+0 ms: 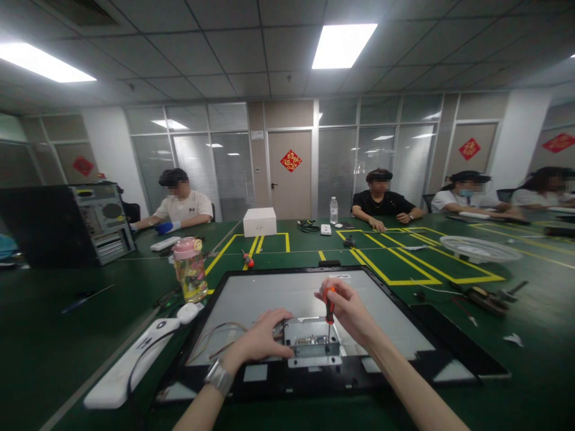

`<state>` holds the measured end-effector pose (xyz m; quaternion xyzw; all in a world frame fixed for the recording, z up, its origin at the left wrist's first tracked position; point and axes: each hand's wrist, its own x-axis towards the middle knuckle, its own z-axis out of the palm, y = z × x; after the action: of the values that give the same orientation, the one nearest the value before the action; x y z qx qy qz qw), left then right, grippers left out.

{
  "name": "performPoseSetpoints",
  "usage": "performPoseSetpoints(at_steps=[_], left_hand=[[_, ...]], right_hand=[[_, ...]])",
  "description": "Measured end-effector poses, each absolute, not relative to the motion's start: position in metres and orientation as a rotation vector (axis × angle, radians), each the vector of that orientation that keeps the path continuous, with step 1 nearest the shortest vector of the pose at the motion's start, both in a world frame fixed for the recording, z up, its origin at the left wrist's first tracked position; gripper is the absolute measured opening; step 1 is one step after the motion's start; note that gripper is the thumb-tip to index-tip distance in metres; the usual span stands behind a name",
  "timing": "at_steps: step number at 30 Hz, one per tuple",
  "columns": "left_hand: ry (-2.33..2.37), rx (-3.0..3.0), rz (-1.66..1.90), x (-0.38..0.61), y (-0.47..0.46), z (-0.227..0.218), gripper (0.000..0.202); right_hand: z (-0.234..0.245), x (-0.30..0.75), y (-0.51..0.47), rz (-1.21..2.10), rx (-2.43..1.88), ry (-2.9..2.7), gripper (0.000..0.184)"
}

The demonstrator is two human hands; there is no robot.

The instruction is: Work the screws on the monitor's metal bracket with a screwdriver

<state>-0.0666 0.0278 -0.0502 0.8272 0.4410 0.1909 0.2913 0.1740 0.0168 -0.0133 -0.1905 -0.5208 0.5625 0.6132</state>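
A large flat display panel point(372, 311) with a black frame lies back side up on the green table in front of me. Near its front edge sits a metal bracket point(309, 330) with small parts in its middle. My right hand point(344, 302) grips a red and black screwdriver point(330, 308), held upright with its tip down at the bracket's right part. At the bracket's left side rests my left hand point(265, 338), thumb and fingers apart, steadying against its edge. Thin wires point(224, 329) run over the panel left of that hand.
Left of the panel are a white power strip point(132, 362) and a pink-lidded bottle point(188, 269). A computer case point(101, 221) stands further left. At right lie a dark flat panel point(458, 338) and a white ring point(480, 248). A white box point(259, 222) and several co-workers are across the table.
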Motion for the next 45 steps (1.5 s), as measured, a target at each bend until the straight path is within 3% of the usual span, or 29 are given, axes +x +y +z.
performPoseSetpoints(at_steps=[4,14,20,30,38,45], left_hand=[[1.177,2.201,0.516,-0.068,0.029,-0.053,0.078],[1.209,2.193,0.479,-0.065,0.025,-0.046,0.079],[1.207,2.190,0.473,-0.062,0.022,-0.041,0.077],[1.204,2.176,0.478,-0.062,0.022,-0.042,0.076],[1.200,2.188,0.481,-0.063,0.022,-0.042,0.076],[1.210,2.185,0.465,-0.063,0.021,-0.040,0.075]], right_hand=[[-0.013,0.173,0.015,1.343,-0.404,-1.235,0.025],[-0.010,0.172,0.013,1.238,-0.450,-1.263,0.020],[-0.011,0.172,0.012,1.332,-0.440,-1.272,0.027],[-0.015,0.174,0.017,1.182,-0.449,-1.292,0.014],[-0.009,0.171,0.010,1.274,-0.445,-1.314,0.025],[-0.012,0.171,0.012,1.230,-0.455,-1.285,0.018]])
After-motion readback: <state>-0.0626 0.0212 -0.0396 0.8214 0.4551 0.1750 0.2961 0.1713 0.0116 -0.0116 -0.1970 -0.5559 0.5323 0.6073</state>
